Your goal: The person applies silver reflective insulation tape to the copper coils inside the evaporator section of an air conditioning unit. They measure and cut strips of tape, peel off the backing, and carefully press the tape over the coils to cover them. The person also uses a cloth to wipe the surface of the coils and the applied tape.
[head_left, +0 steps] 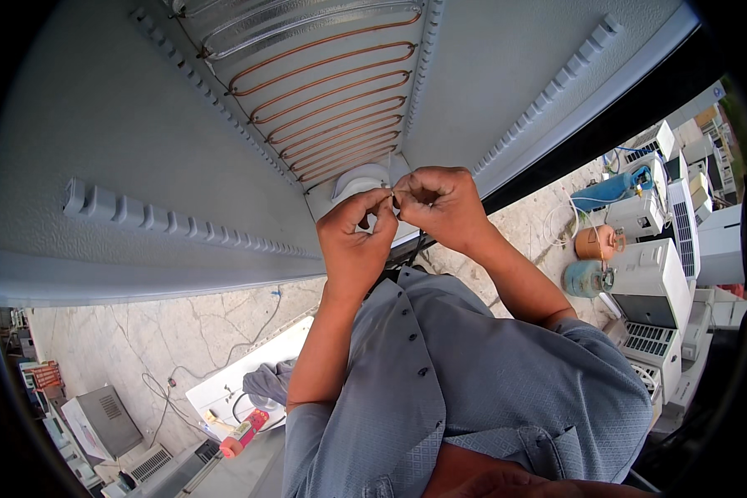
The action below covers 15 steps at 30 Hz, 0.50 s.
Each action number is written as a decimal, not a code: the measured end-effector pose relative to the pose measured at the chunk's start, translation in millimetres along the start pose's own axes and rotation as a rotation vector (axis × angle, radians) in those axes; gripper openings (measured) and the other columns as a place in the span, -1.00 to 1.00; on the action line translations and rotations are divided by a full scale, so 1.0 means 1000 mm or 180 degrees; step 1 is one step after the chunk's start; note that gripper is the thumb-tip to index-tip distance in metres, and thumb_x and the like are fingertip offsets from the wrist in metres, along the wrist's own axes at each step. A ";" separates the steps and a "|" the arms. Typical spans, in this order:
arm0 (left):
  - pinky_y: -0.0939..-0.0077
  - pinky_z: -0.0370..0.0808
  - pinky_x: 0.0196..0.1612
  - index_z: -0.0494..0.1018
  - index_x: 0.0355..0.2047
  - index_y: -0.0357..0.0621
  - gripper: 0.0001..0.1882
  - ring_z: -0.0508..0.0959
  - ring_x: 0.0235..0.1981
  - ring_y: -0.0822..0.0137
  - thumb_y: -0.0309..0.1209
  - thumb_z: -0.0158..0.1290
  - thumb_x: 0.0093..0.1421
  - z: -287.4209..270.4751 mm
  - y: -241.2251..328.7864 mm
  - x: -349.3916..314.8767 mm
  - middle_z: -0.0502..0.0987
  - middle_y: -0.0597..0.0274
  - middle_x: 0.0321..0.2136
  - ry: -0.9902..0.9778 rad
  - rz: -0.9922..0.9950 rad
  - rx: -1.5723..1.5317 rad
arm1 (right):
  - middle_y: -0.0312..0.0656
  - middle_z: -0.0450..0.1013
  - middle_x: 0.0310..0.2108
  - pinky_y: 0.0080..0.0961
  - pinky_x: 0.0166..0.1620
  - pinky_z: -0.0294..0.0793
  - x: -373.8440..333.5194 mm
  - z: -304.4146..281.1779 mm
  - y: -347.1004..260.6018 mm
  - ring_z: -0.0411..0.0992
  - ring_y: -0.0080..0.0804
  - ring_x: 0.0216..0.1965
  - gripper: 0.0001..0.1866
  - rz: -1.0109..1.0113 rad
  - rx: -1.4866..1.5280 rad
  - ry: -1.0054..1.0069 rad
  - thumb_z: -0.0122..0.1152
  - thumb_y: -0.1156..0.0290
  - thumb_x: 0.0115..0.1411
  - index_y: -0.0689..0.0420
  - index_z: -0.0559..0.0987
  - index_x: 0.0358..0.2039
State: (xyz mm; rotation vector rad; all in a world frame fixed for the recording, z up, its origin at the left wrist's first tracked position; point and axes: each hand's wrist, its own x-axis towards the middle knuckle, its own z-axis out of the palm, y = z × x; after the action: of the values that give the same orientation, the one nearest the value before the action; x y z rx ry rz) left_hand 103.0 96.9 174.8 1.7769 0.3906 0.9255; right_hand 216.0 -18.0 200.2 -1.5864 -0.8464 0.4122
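Note:
My left hand (pixel 357 236) and my right hand (pixel 444 207) meet fingertip to fingertip in front of an open refrigerator cabinet (pixel 224 174). Each is closed in a pinch of thumb and fingers. Something tiny and pale sits between the two pinches, too small to name. Behind the fingers lies a round white piece (pixel 358 178) at the cabinet's bottom, partly covered by my hands. Copper tubing (pixel 332 108) runs in rows of loops up the cabinet's back wall, apart from my hands, with silvery foil (pixel 282 25) near the top.
Ribbed shelf supports (pixel 166 220) line the cabinet walls. To the right stand a blue gas cylinder (pixel 602 191), an orange one (pixel 596 242), a teal one (pixel 585 280) and white appliance units (pixel 651 274). At lower left, a white panel (pixel 224 382) bears a grey cloth and a red-and-pink tool (pixel 245 433).

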 end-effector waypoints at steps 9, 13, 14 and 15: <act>0.70 0.37 -0.43 0.66 -0.27 -0.30 -0.90 0.38 -0.51 0.67 -0.61 0.21 0.19 -0.001 -0.004 -0.004 0.56 0.44 -0.54 -0.0040 -0.0110 -0.0058 | -0.33 0.55 -0.50 -0.65 -0.34 0.49 -0.004 0.000 0.001 0.43 -0.74 -0.42 -0.93 0.0158 0.0188 -0.0094 0.27 0.62 0.19 0.34 0.59 -0.43; 0.70 0.37 -0.42 0.65 -0.29 -0.32 -0.92 0.39 -0.51 0.68 -0.60 0.21 0.20 -0.001 0.000 -0.005 0.57 0.45 -0.53 -0.0050 -0.0322 -0.0186 | -0.33 0.55 -0.47 -0.65 -0.32 0.50 -0.006 0.001 0.003 0.45 -0.73 -0.40 -0.94 0.0199 0.0299 -0.0124 0.27 0.62 0.21 0.33 0.59 -0.40; 0.70 0.37 -0.42 0.65 -0.29 -0.32 -0.92 0.39 -0.51 0.68 -0.60 0.21 0.21 -0.001 -0.001 -0.006 0.57 0.45 -0.53 -0.0047 -0.0422 -0.0282 | -0.34 0.55 -0.47 -0.66 -0.31 0.51 -0.007 0.001 0.005 0.46 -0.73 -0.40 -0.95 0.0208 0.0336 -0.0131 0.26 0.62 0.21 0.32 0.59 -0.40; 0.70 0.37 -0.42 0.65 -0.29 -0.32 -0.93 0.39 -0.51 0.68 -0.60 0.21 0.21 -0.001 -0.003 -0.008 0.57 0.45 -0.53 -0.0045 -0.0523 -0.0379 | -0.34 0.55 -0.46 -0.65 -0.30 0.51 -0.007 0.001 0.006 0.46 -0.73 -0.39 -0.95 0.0220 0.0352 -0.0130 0.26 0.62 0.22 0.32 0.59 -0.39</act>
State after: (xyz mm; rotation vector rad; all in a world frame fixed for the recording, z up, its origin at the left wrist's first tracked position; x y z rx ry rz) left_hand 98.0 93.4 169.4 1.6166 0.4560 0.8034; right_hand 212.0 -22.3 192.7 -1.5122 -0.7881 0.5337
